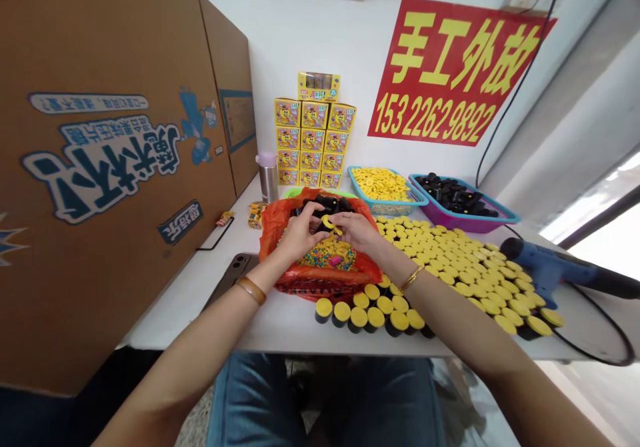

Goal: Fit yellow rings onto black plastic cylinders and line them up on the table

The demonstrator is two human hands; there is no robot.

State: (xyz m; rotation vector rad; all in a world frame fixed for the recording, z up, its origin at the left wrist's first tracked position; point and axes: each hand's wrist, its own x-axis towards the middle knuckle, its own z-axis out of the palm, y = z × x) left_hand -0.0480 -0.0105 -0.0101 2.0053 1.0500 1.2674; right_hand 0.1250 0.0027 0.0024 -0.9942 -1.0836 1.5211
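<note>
Over a basin lined with an orange plastic bag [320,280], my left hand [299,232] is closed round a small black cup [324,228], mostly hidden by the fingers. My right hand [358,230] pinches a yellow lid [328,221] at the cup's top; I cannot tell whether it is seated. Below both hands lie many small coloured candy beads [325,255] with a bright pink piece [335,260] among them. More black cups [327,203] are heaped at the far side of the bag.
Rows of yellow-capped black cups [450,260] cover the right side. Behind stand a basket of yellow lids [380,184], a basket of black cups [455,197] and stacked yellow boxes [313,140]. A large carton [125,167], flask [269,179], phone [233,277] and blue power tool [545,264] flank these.
</note>
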